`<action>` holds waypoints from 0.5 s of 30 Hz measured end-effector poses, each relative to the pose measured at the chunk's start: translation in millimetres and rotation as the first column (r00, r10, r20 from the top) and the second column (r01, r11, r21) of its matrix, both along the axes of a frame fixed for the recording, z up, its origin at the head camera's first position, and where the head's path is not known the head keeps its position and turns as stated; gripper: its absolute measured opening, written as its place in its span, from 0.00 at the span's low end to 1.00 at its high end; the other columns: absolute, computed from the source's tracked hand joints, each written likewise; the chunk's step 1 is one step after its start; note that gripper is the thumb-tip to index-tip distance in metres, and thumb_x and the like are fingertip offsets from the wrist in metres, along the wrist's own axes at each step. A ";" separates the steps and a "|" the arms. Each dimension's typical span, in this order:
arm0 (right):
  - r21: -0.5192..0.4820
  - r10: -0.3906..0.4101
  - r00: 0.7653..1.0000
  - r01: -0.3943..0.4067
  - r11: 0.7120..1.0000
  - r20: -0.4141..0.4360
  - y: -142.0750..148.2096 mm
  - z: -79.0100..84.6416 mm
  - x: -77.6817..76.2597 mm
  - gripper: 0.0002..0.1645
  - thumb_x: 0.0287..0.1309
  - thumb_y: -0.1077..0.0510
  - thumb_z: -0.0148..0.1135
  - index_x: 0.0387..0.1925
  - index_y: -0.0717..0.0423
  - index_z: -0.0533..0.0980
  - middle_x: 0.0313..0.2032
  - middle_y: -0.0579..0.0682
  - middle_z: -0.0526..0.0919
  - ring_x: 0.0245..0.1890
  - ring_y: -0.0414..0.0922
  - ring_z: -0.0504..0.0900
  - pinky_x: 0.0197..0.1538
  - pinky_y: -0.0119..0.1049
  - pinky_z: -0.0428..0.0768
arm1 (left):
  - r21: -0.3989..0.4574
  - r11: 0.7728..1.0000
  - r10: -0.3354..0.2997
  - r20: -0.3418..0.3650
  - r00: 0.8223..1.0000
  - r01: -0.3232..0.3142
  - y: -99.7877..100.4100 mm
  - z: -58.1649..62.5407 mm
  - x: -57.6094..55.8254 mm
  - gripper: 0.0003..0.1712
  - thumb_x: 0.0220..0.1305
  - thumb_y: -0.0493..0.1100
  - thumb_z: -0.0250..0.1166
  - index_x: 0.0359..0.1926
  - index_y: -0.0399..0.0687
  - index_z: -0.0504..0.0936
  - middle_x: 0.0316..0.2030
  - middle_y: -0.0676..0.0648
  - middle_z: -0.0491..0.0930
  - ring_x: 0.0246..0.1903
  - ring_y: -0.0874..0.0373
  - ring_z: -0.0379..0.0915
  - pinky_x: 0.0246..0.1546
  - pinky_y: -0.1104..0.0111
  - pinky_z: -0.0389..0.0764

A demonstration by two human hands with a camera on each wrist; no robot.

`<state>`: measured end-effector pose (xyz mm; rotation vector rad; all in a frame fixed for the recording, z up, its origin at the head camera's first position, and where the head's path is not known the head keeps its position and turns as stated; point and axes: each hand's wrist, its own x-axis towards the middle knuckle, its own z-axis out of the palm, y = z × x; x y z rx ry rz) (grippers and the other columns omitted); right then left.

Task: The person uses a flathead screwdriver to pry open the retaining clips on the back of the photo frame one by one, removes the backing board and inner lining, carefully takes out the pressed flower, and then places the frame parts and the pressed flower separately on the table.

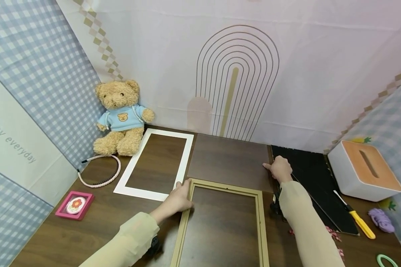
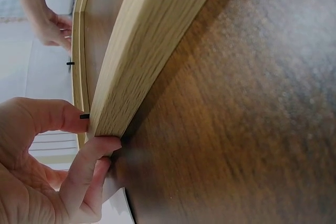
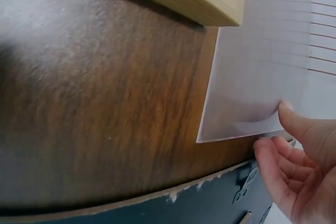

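Note:
My left hand (image 1: 176, 198) grips the light wooden picture frame (image 1: 261, 222) by its upper left corner. In the left wrist view, its thumb lies on the inner side and its fingers (image 2: 86, 169) on the outer wood. Small black tabs (image 2: 85, 116) stick out of the frame. Beyond the frame's far side lies a clear plastic sheet (image 1: 228, 157). My right hand (image 1: 280, 168) is at the sheet's right edge, thumb on its surface and fingers (image 3: 268, 163) curled at the edge. A white mat border (image 1: 138, 193) lies left of the sheet.
A black backing board (image 1: 307, 174) lies at the right, near a tissue box (image 1: 364, 174), a yellow-handled screwdriver (image 1: 362, 224) and purple yarn (image 1: 381, 220). At the left are a teddy bear (image 1: 121, 118), a headband (image 1: 118, 168) and a pink box (image 1: 75, 205).

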<state>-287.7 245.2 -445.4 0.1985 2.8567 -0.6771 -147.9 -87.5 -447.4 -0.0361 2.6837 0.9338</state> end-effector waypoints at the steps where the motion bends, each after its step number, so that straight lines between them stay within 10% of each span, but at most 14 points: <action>1: -0.011 -0.007 1.000 0.007 1.000 -0.008 1.0 -0.5 1.1 0.23 0.61 0.50 0.58 0.18 0.64 0.74 0.06 0.46 0.70 0.09 0.41 0.71 0.13 0.29 0.65 | 0.002 1.000 -0.004 -0.002 1.000 0.004 -0.4 -0.8 0.0 0.51 0.43 0.35 0.71 0.68 0.38 0.56 0.44 0.33 0.67 0.30 0.50 0.68 0.32 0.60 0.77; 10: -0.361 -0.091 0.993 0.060 0.931 -0.070 15.3 6.3 13.4 0.24 0.63 0.50 0.54 0.40 0.73 0.74 0.16 0.47 0.79 0.15 0.35 0.78 0.24 0.34 0.83 | -0.014 0.999 -0.031 -0.007 0.999 0.031 -14.2 -1.9 -2.1 0.49 0.46 0.37 0.70 0.68 0.38 0.55 0.48 0.31 0.67 0.33 0.46 0.70 0.36 0.55 0.78; 15: -0.353 -0.068 0.991 0.022 0.935 -0.118 41.4 6.1 37.8 0.32 0.64 0.43 0.51 0.45 0.73 0.73 0.24 0.52 0.82 0.19 0.34 0.79 0.26 0.32 0.83 | 0.045 0.998 -0.044 -0.073 0.996 0.047 -36.0 0.9 -6.1 0.39 0.55 0.41 0.64 0.63 0.25 0.59 0.48 0.30 0.71 0.41 0.43 0.75 0.46 0.53 0.79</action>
